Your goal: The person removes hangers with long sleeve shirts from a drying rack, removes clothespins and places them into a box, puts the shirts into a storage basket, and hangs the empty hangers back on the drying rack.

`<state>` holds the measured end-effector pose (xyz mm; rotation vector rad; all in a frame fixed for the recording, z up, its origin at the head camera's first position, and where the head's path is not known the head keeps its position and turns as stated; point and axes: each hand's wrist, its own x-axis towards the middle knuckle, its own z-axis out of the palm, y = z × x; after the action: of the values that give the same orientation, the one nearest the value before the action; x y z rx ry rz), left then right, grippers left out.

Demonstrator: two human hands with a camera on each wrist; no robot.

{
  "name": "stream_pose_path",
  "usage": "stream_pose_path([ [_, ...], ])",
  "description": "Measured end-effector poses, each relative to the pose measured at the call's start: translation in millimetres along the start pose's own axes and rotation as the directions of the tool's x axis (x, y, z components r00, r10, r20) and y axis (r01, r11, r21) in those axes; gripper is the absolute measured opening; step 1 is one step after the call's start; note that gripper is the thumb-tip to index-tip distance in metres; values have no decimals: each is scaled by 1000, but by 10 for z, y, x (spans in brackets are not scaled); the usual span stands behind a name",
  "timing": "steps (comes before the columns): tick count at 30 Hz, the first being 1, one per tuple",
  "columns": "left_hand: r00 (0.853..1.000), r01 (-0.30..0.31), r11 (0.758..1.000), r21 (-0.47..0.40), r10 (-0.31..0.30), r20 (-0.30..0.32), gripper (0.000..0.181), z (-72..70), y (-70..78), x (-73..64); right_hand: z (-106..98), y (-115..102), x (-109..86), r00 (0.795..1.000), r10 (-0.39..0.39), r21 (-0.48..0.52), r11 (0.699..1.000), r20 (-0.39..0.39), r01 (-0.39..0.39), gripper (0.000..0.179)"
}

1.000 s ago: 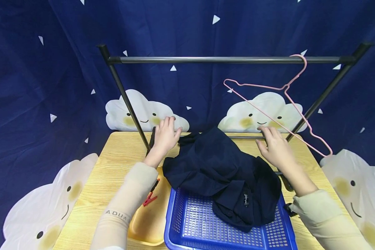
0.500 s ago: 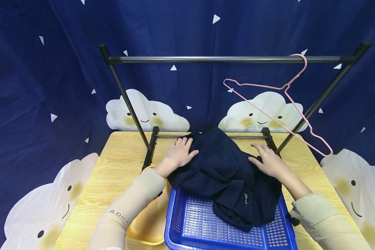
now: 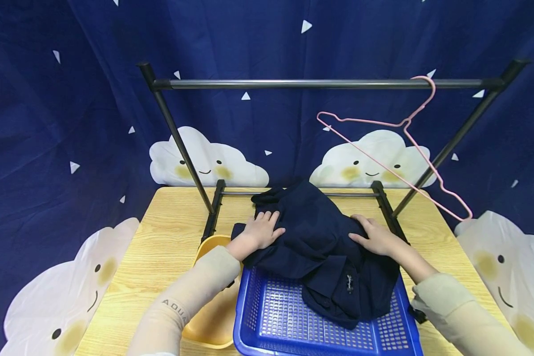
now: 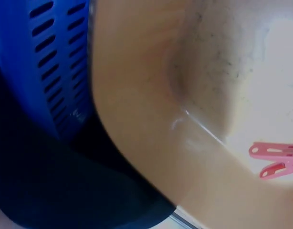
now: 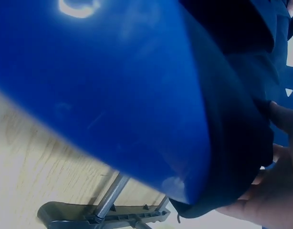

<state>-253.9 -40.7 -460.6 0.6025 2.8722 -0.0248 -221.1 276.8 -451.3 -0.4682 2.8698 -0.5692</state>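
A dark navy garment with a collar-like flap and small pale script lies heaped over the back of a blue perforated basket. My left hand rests on the garment's left part, fingers extended. On its right side, my right hand touches the cloth, thumb and fingers spread apart. The right wrist view shows that hand against the garment's edge, beside the basket's smooth outer wall. In the left wrist view the garment droops by the basket; the left hand is almost wholly outside that view.
Left of the basket stands a yellow basin, partly beneath my left forearm; a pink clothespin lies in it. A black rack with a horizontal bar rises behind. From the bar's right end hangs a pink hanger. Wooden table shows on both sides.
Both hands have come down and toward me. The left hand has moved from beside the rack's left post onto the garment, and the right has moved inward onto its right side.
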Motion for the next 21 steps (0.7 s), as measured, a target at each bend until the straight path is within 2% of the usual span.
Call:
stream_pose_path([
  [4, 1000, -20, 999, -25, 20, -12, 59, 43, 12, -5, 19, 6, 26, 999, -38, 16, 999, 7, 38, 56],
  [10, 994, -77, 996, -53, 73, -78, 53, 82, 17, -17, 51, 30, 59, 994, -110, 46, 993, -24, 111, 49],
  [17, 977, -144, 989, -44, 135, -162, 46, 119, 24, -28, 64, 31, 78, 988, -140, 49, 988, -69, 143, 42],
  [21, 963, -181, 983, -27, 171, -208, 41, 122, 39, -37, 74, -3, 87, 978, -165, 24, 985, -125, 169, 37],
])
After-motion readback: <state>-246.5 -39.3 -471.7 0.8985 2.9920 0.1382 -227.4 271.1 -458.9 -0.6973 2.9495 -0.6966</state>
